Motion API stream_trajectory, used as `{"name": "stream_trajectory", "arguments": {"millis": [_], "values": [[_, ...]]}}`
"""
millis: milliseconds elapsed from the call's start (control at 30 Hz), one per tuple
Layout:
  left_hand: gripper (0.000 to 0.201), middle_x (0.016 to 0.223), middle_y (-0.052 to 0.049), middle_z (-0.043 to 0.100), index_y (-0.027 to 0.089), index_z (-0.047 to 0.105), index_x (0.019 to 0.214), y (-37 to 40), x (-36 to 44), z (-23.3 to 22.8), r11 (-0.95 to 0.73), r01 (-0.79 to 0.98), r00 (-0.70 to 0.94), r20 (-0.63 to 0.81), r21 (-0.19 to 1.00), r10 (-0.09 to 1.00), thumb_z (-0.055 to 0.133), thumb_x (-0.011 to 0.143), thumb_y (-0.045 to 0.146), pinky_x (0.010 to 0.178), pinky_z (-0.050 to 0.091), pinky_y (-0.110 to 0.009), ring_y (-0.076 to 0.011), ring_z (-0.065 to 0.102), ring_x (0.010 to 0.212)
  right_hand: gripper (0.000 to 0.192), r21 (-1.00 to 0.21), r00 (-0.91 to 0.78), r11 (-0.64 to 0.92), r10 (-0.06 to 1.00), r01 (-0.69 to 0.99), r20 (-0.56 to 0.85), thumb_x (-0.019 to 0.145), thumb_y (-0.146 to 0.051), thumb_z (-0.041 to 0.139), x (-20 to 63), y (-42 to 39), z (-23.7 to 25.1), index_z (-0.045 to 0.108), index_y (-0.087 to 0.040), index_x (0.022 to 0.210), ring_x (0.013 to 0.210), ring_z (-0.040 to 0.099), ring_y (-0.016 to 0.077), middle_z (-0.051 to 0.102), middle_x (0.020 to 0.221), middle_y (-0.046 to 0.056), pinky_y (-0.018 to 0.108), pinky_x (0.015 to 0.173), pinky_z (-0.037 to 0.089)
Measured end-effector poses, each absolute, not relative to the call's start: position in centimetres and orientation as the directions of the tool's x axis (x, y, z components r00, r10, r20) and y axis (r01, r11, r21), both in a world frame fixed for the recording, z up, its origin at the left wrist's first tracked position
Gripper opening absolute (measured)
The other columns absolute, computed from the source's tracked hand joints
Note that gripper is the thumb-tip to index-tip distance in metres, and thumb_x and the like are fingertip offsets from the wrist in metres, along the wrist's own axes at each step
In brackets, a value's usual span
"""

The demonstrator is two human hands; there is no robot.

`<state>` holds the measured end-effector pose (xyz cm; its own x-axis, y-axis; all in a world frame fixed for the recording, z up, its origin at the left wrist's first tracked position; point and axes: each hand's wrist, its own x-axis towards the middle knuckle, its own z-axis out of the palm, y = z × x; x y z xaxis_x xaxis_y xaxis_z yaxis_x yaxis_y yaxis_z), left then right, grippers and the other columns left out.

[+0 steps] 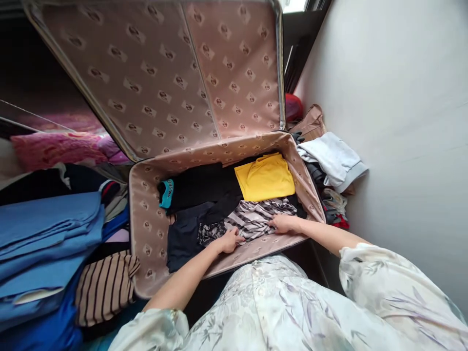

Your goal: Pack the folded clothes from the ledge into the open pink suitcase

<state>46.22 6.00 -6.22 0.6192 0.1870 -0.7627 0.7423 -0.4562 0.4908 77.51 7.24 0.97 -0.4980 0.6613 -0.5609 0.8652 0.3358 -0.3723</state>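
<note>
An open suitcase [146, 219] with a beige patterned lining lies in front of me, its lid [175, 73] raised. Inside lie a folded yellow garment [265, 178], black clothes [204, 187], a dark navy piece [183, 239] and a grey zebra-striped garment [256, 217]. Both my hands rest on the striped garment near the suitcase's front wall. My left hand [228, 240] presses its left end, fingers curled on the cloth. My right hand [285, 223] lies flat on its right end. A small teal item [167, 192] sits at the back left.
Folded blue fabric [47, 243] and a brown striped garment [104, 287] are stacked to the left. Pink bedding [54, 148] lies further back. A grey-white garment pile [334, 158] and a tan bag [310, 124] sit right of the suitcase, against a white wall [402, 122].
</note>
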Motion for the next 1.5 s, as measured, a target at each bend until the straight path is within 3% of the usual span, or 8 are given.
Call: {"name": "stream_trajectory", "arguments": {"millis": [167, 300, 500, 767, 967, 1100, 1233, 1500], "values": [[0.047, 0.137, -0.014, 0.056, 0.027, 0.068, 0.139, 6.0, 46.6, -5.2, -0.333, 0.759, 0.651, -0.659, 0.560, 0.375, 0.059, 0.093, 0.031, 0.110, 0.046, -0.044, -0.0307, 0.061, 0.120, 0.064, -0.245, -0.261, 0.193, 0.922, 0.950, -0.285, 0.098, -0.044, 0.061, 81.2, 11.1, 6.0, 0.046, -0.020, 0.155, 0.138, 0.046, 0.0418, 0.047, 0.155, 0.021, 0.061, 0.110, 0.043], [0.048, 0.123, -0.016, 0.065, 0.016, 0.067, 0.137, 5.1, 46.4, -4.3, -0.192, 0.743, 0.638, -0.593, 0.641, 0.492, 0.054, 0.094, 0.031, 0.105, 0.049, -0.040, -0.0276, 0.067, 0.107, 0.089, -0.137, 0.251, -0.235, 0.961, 0.962, 0.112, 0.091, -0.053, 0.065, 87.0, 15.9, 8.7, 0.031, -0.011, 0.162, 0.145, 0.030, 0.0509, 0.033, 0.161, 0.031, 0.070, 0.111, 0.031], [0.050, 0.126, -0.017, 0.070, 0.014, 0.070, 0.132, 4.7, 45.8, -3.4, -0.037, 0.684, 0.602, -0.534, 0.729, 0.594, 0.054, 0.092, 0.041, 0.096, 0.053, -0.037, -0.0259, 0.070, 0.101, 0.052, -0.272, 0.498, -0.543, 0.839, 0.795, -0.219, 0.088, -0.048, 0.063, 93.6, 20.7, 8.3, 0.070, -0.010, 0.123, 0.107, 0.063, 0.0393, 0.069, 0.113, 0.026, 0.055, 0.093, 0.046], [0.064, 0.113, -0.016, 0.075, 0.010, 0.069, 0.131, 4.2, 43.3, -1.9, 0.302, 0.544, 0.402, -0.560, 0.783, 0.724, 0.062, 0.086, 0.055, 0.081, 0.055, -0.036, -0.0251, 0.071, 0.090, 0.018, -0.428, 0.572, -0.474, 0.810, 0.770, 0.132, 0.090, -0.028, 0.055, 96.2, 19.4, 14.4, 0.069, -0.018, 0.095, 0.080, 0.063, 0.0267, 0.066, 0.077, 0.015, 0.044, 0.076, 0.044], [0.083, 0.131, -0.017, 0.070, 0.019, 0.068, 0.133, 6.3, 44.4, 0.8, 0.507, 0.115, 0.340, -0.513, 0.854, 0.788, 0.072, 0.075, 0.078, 0.090, 0.054, -0.038, -0.0310, 0.068, 0.114, 0.017, -0.707, 0.392, 0.035, 0.812, 0.706, 0.432, 0.088, -0.048, 0.069, 93.8, 15.5, 24.4, 0.067, -0.031, 0.084, 0.087, 0.067, 0.0288, 0.070, 0.084, 0.005, 0.049, 0.084, 0.052], [0.105, 0.161, -0.020, 0.046, 0.023, 0.059, 0.145, 10.7, 47.6, 3.1, 0.449, -0.247, 0.296, -0.374, 0.859, 0.879, 0.076, 0.064, 0.087, 0.114, 0.042, -0.049, -0.0389, 0.043, 0.149, 0.016, -0.972, 0.442, 0.167, 0.869, 0.165, 0.225, 0.074, -0.044, 0.082, 88.7, 14.9, 25.1, 0.071, -0.036, 0.083, 0.094, 0.073, 0.0266, 0.077, 0.093, -0.003, 0.047, 0.084, 0.058], [0.113, 0.163, -0.017, 0.045, 0.024, 0.058, 0.146, 15.0, 50.5, 4.3, 0.446, -0.491, 0.371, -0.283, 0.748, 0.884, 0.071, 0.058, 0.094, 0.126, 0.027, -0.054, -0.0397, 0.029, 0.157, 0.033, -0.957, 0.251, -0.123, 0.949, -0.264, -0.191, 0.061, -0.042, 0.088, 83.4, 16.0, 18.5, 0.072, -0.031, 0.088, 0.095, 0.075, 0.0309, 0.080, 0.091, 0.001, 0.046, 0.083, 0.063], [0.100, 0.126, -0.019, 0.074, 0.014, 0.061, 0.143, 13.6, 53.0, 0.3, 0.674, -0.227, 0.462, -0.531, 0.703, 0.710, 0.100, 0.055, 0.043, 0.112, 0.046, -0.058, -0.0403, 0.066, 0.124, 0.042, -0.865, 0.169, -0.495, 0.849, -0.083, -0.501, 0.078, -0.060, 0.067, 79.2, 15.5, 3.0, 0.064, -0.023, 0.099, 0.088, 0.075, 0.0291, 0.077, 0.082, 0.008, 0.045, 0.082, 0.061]]}}
